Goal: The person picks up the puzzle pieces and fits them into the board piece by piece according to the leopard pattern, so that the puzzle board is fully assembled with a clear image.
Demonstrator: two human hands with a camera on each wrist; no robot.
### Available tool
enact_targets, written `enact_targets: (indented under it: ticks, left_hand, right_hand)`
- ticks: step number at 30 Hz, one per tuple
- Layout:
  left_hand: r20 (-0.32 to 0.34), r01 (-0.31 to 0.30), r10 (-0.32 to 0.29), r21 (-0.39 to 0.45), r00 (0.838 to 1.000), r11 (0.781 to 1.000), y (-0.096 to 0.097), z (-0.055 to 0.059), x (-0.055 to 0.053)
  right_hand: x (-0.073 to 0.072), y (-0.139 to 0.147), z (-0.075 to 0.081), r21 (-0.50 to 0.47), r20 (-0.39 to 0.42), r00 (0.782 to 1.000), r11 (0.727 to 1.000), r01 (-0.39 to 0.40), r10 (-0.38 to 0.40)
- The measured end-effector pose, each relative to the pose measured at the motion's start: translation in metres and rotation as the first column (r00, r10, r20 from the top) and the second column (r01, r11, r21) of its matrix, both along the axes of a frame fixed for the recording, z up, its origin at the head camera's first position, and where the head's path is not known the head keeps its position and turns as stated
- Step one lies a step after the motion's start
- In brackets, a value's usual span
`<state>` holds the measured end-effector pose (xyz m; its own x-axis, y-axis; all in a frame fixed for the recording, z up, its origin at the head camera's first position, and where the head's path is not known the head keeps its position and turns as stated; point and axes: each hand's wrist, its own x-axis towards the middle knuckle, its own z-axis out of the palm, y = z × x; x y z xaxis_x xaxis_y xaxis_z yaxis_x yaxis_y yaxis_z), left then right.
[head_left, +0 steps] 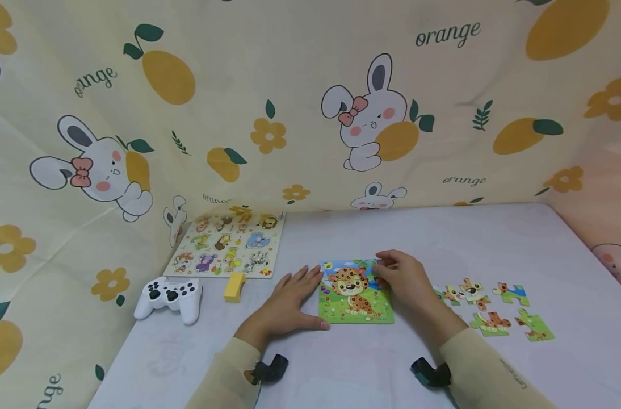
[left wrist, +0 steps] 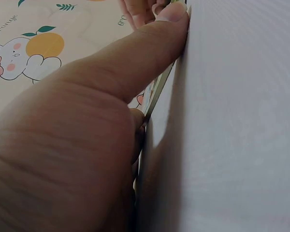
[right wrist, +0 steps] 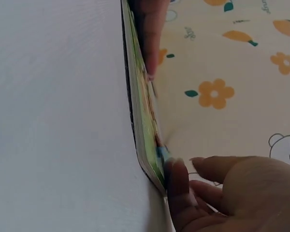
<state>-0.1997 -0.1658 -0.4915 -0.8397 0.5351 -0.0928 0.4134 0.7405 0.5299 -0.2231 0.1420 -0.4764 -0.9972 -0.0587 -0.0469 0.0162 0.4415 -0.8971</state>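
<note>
Head view shows two bare hands at one near-square, green-and-blue puzzle board with a spotted leopard cub on it, which lies on the white-covered table. The left hand is spread at the board's left edge, fingers extended, thumb reaching along to the near left corner. The right hand has bent fingers at the board's far right corner; whether they pinch it cannot be told. The cub stands upright for the person, head toward the far side; with sides so nearly equal, no clear long axis shows.

Two beige sleeves and two black wrist devices sit nearer the person than the board. Right of it lie at least five loose jigsaw pieces with green, blue and spotted parts, some hidden by the right forearm. Left of it stands one small yellow block, then one white game controller with black buttons. Farther off to its left is one pale board of cartoon animals. Beyond it hangs cream cloth printed with rabbits and oranges.
</note>
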Motion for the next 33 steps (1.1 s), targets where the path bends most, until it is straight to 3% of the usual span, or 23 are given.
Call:
enact_targets:
  ticks: [3,6,8,10,12,15,17,23,33]
  left_hand:
    - [0.0,0.001,-0.001,-0.001,1.0,1.0,0.0,0.002,0.001]
    - [-0.001,0.001,-0.001,-0.006,1.0,1.0,0.001,0.003,0.001]
    - [-0.003,-0.001,0.001,-0.009,1.0,1.0,0.001,0.003,0.001]
    - [-0.002,-0.002,0.002,-0.01,1.0,1.0,0.001,0.003,0.001]
    - [-0.001,-0.003,0.003,-0.009,1.0,1.0,0.001,0.002,0.001]
    - [-0.002,-0.006,0.006,-0.013,1.0,1.0,0.001,0.001,0.0]
    - [-0.004,-0.007,0.007,-0.017,1.0,1.0,0.0,0.0,0.0]
    - [-0.012,-0.007,0.006,-0.018,1.0,1.0,0.0,-0.001,0.0]
    - [-0.009,-0.003,0.003,-0.035,1.0,0.999,0.0,-0.005,-0.002]
  right_hand:
    - [0.004,0.001,0.002,0.105,-0.05,0.999,0.994,-0.009,0.014]
    - [0.008,0.001,0.005,0.262,-0.116,0.984,0.96,-0.099,0.134]
    - [0.011,0.001,0.008,0.389,-0.141,0.954,0.901,-0.192,0.264]
    - [0.015,-0.001,0.01,0.506,-0.135,0.912,0.818,-0.272,0.387]
    - [0.018,-0.003,0.012,0.593,-0.096,0.883,0.739,-0.321,0.46]
    - [0.023,-0.005,0.015,0.671,-0.025,0.873,0.655,-0.346,0.487]
    - [0.025,-0.007,0.016,0.702,0.004,0.878,0.624,-0.343,0.478]
    - [0.03,-0.011,0.017,0.732,0.026,0.887,0.596,-0.331,0.461]
    - [0.033,-0.01,0.016,0.712,0.049,0.888,0.607,-0.352,0.457]
